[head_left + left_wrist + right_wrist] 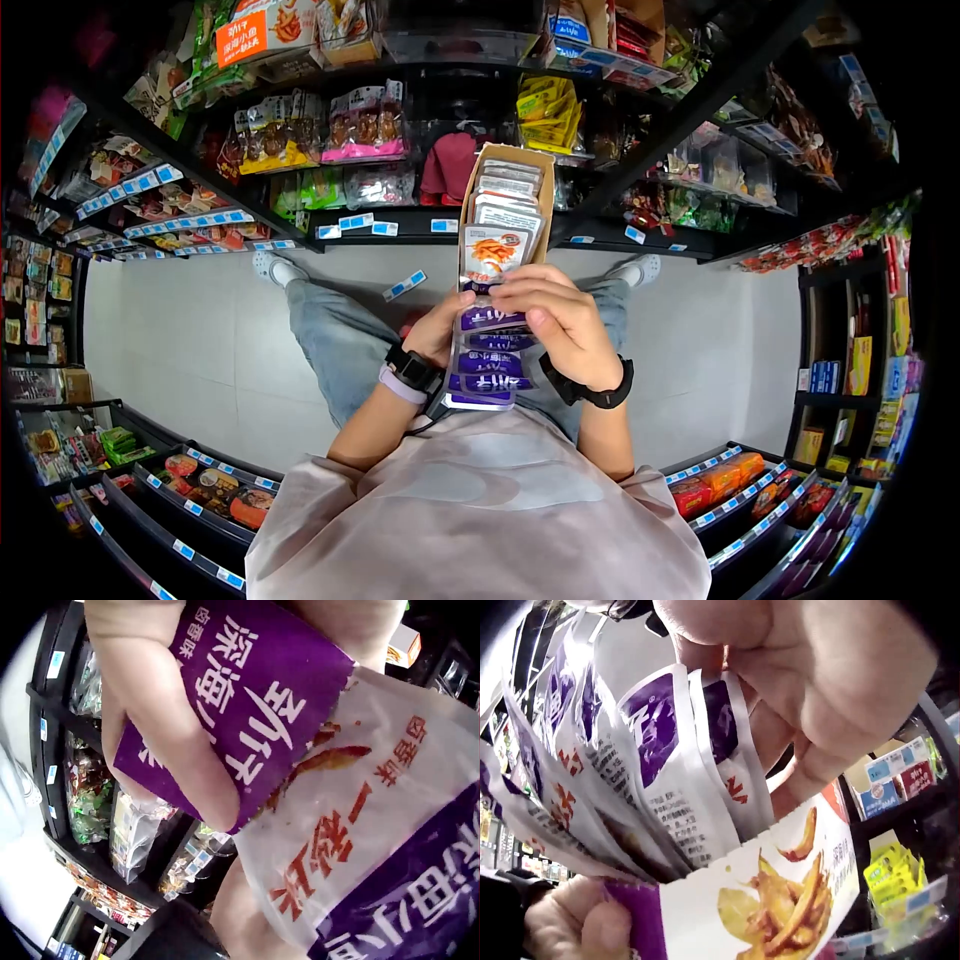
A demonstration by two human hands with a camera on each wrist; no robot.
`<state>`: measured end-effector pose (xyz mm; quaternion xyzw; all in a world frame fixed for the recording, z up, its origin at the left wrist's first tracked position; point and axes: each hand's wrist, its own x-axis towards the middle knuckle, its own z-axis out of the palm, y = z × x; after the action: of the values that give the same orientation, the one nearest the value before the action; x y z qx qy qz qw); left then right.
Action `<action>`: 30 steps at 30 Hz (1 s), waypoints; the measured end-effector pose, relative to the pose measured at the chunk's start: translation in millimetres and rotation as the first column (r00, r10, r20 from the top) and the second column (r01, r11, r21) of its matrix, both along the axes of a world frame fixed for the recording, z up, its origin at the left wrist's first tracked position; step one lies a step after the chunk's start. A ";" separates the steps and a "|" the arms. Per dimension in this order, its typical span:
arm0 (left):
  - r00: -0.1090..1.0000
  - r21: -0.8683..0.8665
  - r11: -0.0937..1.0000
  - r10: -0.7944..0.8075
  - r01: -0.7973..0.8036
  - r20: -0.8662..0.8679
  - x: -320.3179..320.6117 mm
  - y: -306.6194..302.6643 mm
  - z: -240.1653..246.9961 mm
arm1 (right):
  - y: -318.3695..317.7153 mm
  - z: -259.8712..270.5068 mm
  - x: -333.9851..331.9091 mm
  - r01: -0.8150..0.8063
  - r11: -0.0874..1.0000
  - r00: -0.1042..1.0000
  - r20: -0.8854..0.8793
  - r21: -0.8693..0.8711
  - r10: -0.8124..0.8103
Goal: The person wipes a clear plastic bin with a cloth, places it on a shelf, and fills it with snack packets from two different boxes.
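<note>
An open carton (548, 215) stretches away from the person's body, packed with white and purple snack packets (492, 340). My left hand (436, 330) grips its near left side; in the left wrist view the thumb of that hand (161, 697) presses on the purple carton panel (262, 675). My right hand (565, 325) lies over the packets from the right. In the right wrist view, this hand (802, 682) has its fingers behind the rearmost packets (727, 750), above the printed carton side (780, 900). The packets nearest the body fan outward over the carton's end.
Shelves with bagged snacks (365, 125) and yellow packets (548, 112) stand ahead. Lower racks (215, 490) curve round at both sides. A blue and white label strip (405, 286) lies on the grey floor (200, 340) between the person's feet.
</note>
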<state>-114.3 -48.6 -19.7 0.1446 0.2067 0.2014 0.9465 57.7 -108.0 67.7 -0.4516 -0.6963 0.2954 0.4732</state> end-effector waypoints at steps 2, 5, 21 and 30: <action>0.999 0.030 1.000 -0.005 0.004 0.034 0.0 1.7 5.7 | -1.2 1.3 1.0 0.020 1.000 1.000 0.002 0.021 -0.020; 0.996 0.061 0.998 0.008 -0.014 0.094 -5.1 1.4 12.8 | 1.0 10.3 6.2 0.111 0.994 0.994 -0.022 0.026 -0.110; 0.989 0.056 0.989 0.131 -0.135 0.073 -8.8 3.4 -21.7 | 48.9 16.9 -10.6 0.054 0.999 0.937 0.346 0.004 -0.052; 0.988 0.090 0.984 0.153 -0.151 -0.017 -15.1 12.4 -20.4 | 28.5 -10.7 23.0 0.303 0.891 0.446 -0.776 -0.337 -0.446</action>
<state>-129.4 -36.2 -40.2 0.1727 0.2192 0.2803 0.9184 80.7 -79.5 57.0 -0.4308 -0.2421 0.4132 0.7649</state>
